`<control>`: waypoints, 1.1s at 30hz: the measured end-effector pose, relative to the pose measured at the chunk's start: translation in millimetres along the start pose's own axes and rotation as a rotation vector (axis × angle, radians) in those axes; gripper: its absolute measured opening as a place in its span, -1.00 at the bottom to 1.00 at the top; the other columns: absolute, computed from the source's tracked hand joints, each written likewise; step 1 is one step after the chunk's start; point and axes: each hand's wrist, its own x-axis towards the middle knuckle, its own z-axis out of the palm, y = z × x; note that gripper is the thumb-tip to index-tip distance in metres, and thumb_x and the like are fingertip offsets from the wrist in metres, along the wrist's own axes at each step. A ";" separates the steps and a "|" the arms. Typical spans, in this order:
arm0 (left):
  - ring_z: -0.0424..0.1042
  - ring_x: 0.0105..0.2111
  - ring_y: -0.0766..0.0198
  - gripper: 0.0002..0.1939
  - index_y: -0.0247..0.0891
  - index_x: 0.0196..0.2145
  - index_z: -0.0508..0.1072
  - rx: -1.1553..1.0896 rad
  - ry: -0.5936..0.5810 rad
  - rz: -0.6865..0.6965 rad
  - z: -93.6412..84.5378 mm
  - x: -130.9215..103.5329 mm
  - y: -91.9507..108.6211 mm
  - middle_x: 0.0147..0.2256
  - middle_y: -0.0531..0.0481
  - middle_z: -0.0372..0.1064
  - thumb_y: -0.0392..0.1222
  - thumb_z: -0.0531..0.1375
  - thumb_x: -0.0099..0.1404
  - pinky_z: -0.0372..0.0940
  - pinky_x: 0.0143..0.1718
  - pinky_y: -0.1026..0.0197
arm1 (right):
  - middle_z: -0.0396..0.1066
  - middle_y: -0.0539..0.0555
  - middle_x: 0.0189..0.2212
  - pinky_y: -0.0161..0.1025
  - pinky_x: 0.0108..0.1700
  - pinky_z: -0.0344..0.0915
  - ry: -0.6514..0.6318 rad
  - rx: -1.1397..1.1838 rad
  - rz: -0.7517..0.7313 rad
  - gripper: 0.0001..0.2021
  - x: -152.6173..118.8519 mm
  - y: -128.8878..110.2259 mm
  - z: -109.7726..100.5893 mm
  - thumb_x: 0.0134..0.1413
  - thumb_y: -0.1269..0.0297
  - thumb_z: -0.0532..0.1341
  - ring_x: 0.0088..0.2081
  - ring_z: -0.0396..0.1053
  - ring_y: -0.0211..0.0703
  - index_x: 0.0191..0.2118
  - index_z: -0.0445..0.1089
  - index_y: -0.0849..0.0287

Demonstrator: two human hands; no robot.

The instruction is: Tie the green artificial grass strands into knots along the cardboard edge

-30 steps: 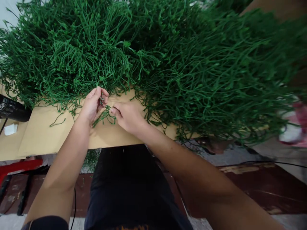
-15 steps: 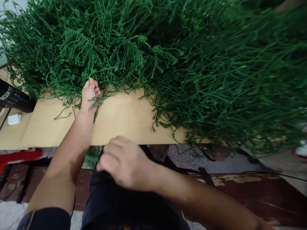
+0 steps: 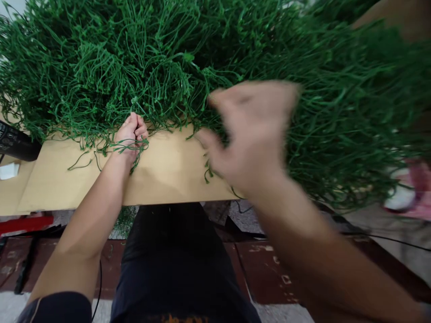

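A large heap of green plastic stems (image 3: 144, 58) with small forked tips spreads along the far side of a tan board (image 3: 175, 166). My left hand (image 3: 133, 128) is closed at the heap's near edge, with several thin green stems (image 3: 136, 154) hanging from it across the wrist. Its fingertips press together, and what lies inside them is mostly hidden. My right hand (image 3: 249, 130) is raised over the middle of the heap, smeared by motion. Its thumb stands apart from the fingers, and nothing shows between them.
At the left edge lie a black cylinder (image 3: 18, 141) and a white scrap (image 3: 9, 171). Another person's arm (image 3: 397, 20) shows at the upper right. Below the board are a red bar (image 3: 25, 225) and a brown bench (image 3: 262, 273).
My right hand has moved from over my lap up and right to the heap, and its thumb has spread from the fingers. My left hand has hardly moved. The view has shifted slightly.
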 end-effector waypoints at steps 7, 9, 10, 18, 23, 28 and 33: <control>-0.10 -0.74 0.53 -0.61 -0.24 -0.56 0.09 0.079 -0.052 -0.028 -4.8 -0.9 1.2 -0.71 0.20 -0.18 0.03 -0.09 0.34 -0.08 -0.67 0.37 | 0.28 0.22 -0.06 -0.04 0.02 0.06 -0.212 0.144 -0.228 -0.71 12.0 -84.1 80.5 0.14 0.33 0.04 0.03 0.07 0.04 -0.06 0.34 0.27; -0.08 -0.72 0.52 -0.61 -0.25 -0.55 0.11 0.085 -0.069 -0.038 -4.7 -3.2 3.6 -0.70 0.19 -0.17 0.04 -0.09 0.33 -0.05 -0.65 0.36 | 0.31 0.20 -0.15 -0.07 -0.02 0.07 -0.212 0.136 -0.220 -0.73 15.2 -84.8 81.5 0.18 0.38 -0.04 -0.03 0.10 -0.01 -0.18 0.39 0.25; -0.08 -0.72 0.51 -0.60 -0.24 -0.55 0.11 0.081 -0.070 -0.041 -4.0 -4.5 4.7 -0.69 0.19 -0.17 0.05 -0.10 0.33 -0.04 -0.65 0.36 | 0.32 0.18 -0.18 -0.08 -0.04 0.07 -0.204 0.139 -0.224 -0.71 15.4 -83.8 80.8 0.19 0.39 -0.07 -0.06 0.11 -0.03 -0.22 0.39 0.23; -0.14 -0.78 0.55 -0.57 -0.25 -0.57 0.09 0.076 -0.043 -0.069 2.7 -12.9 9.1 -0.73 0.23 -0.25 0.12 -0.06 0.29 -0.12 -0.75 0.42 | 0.32 0.12 -0.39 -0.24 -0.25 0.13 -0.155 0.358 -0.288 -0.74 -4.6 -77.2 75.9 0.16 0.44 -0.06 -0.32 0.13 -0.19 -0.33 0.37 0.25; -0.16 -0.81 0.57 -0.58 -0.25 -0.57 0.08 -0.067 0.007 -0.078 1.1 -8.0 2.6 -0.76 0.25 -0.21 0.11 -0.02 0.28 -0.18 -0.78 0.45 | 0.26 0.11 -0.51 -0.26 -0.34 0.11 -0.066 0.396 -0.225 -0.75 -20.6 -89.2 71.9 0.11 0.46 -0.10 -0.41 0.11 -0.20 -0.41 0.30 0.27; -0.16 -0.83 0.58 -0.62 -0.27 -0.57 0.07 -0.177 0.099 -0.093 3.0 -8.2 1.3 -0.77 0.25 -0.19 -0.02 -0.03 0.32 -0.22 -0.79 0.48 | 0.24 0.08 -0.58 -0.30 -0.41 0.12 -0.046 0.478 -0.227 -0.81 -32.5 -95.6 60.2 0.04 0.50 -0.07 -0.48 0.10 -0.23 -0.49 0.21 0.23; -0.15 -0.83 0.59 -0.63 -0.26 -0.57 0.09 -0.228 0.187 -0.093 3.7 -3.7 1.8 -0.76 0.26 -0.15 -0.01 0.06 0.27 -0.26 -0.80 0.47 | 0.23 0.05 -0.61 -0.30 -0.47 0.10 -0.041 0.498 -0.214 -0.83 -49.8 -103.9 33.8 0.02 0.52 -0.05 -0.52 0.12 -0.26 -0.49 0.19 0.20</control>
